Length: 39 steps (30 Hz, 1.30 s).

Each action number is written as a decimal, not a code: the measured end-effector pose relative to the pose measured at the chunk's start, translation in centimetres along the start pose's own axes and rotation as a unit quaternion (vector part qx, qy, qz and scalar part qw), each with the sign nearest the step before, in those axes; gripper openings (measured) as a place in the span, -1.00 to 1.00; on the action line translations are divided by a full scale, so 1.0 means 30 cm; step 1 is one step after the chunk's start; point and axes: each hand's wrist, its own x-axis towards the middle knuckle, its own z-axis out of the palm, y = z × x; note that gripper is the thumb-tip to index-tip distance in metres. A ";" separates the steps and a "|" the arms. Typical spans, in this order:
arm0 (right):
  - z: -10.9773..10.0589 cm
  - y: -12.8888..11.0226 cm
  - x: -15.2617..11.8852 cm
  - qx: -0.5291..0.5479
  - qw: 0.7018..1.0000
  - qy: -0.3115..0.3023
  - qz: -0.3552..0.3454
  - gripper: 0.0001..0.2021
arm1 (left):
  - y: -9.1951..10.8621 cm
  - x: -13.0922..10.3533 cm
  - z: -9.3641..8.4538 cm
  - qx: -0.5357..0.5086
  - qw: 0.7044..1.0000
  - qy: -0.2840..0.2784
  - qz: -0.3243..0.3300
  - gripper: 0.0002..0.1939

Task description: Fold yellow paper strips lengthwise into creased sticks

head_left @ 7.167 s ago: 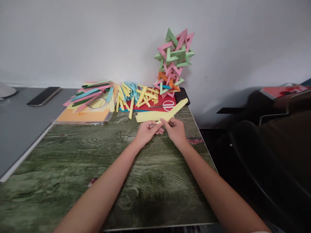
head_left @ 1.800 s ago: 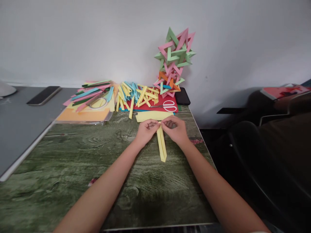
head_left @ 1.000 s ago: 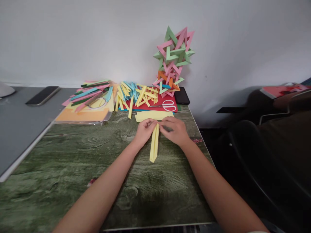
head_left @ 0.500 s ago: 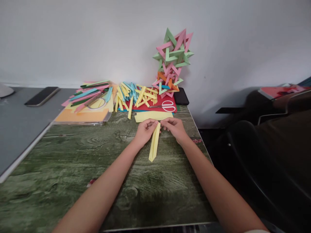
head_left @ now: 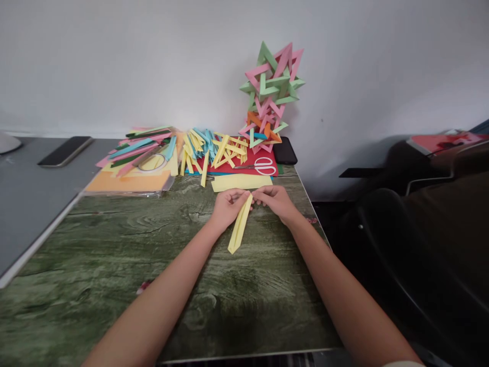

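Both of my hands meet at the far end of a folded yellow paper strip (head_left: 239, 227). Its near end is folded to a point, and a crease runs down its length. My left hand (head_left: 229, 205) pinches the far tip between thumb and fingers. From the other side, the fingertips of my right hand (head_left: 275, 201) close on the same tip; the fingers partly hide it. Just beyond my hands lies a flat, wider yellow paper strip (head_left: 242, 182). White-handled scissors (head_left: 263, 166) rest on red paper (head_left: 229, 171) behind that.
Folded yellow strips (head_left: 225, 151) and blue strips (head_left: 208, 145) are heaped at the back. Coloured paper strips (head_left: 137, 148) and a tape roll (head_left: 152, 162) lie on a plastic packet (head_left: 126, 183). A paper star model (head_left: 273, 92) stands beside a black phone (head_left: 285, 151). A black chair (head_left: 405, 255) is at right.
The near end of the yellow paper strip has swung slightly to the left. My hands stay at its far tip, almost in the same place.
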 end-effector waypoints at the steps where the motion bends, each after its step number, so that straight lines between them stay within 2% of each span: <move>1: -0.001 0.001 0.000 -0.005 1.000 0.001 0.001 -0.83 | 0.004 -0.002 0.003 -0.002 1.000 0.004 -0.002 -0.74; 11: -0.004 0.000 0.002 -0.025 1.000 -0.016 -0.004 -0.82 | 0.013 -0.006 0.005 -0.006 1.000 0.013 -0.013 -0.71; 17: 0.000 0.005 0.000 -0.020 1.000 -0.018 -0.001 -0.81 | 0.009 -0.003 -0.004 -0.016 1.000 -0.011 -0.023 -0.69; 20: 0.008 0.013 0.000 -0.010 1.000 -0.012 -0.021 -0.81 | 0.004 -0.001 -0.005 -0.019 1.000 -0.006 -0.024 -0.69; 24: 0.014 0.016 -0.001 -0.022 0.998 0.027 -0.054 -0.84 | -0.007 0.004 -0.005 -0.026 0.999 0.017 -0.023 -0.69; 27: 0.011 0.008 -0.001 -0.019 0.997 0.016 -0.067 -0.86 | -0.012 0.007 -0.006 -0.031 0.999 0.026 -0.021 -0.68; 33: 0.001 0.000 0.000 0.006 0.999 0.003 -0.045 -0.84 | -0.011 0.008 -0.011 -0.043 0.999 -0.006 -0.019 -0.67; 39: -0.009 0.003 -0.002 0.014 1.000 -0.014 -0.018 -0.83 | -0.007 0.005 -0.010 -0.039 0.999 -0.009 -0.023 -0.69</move>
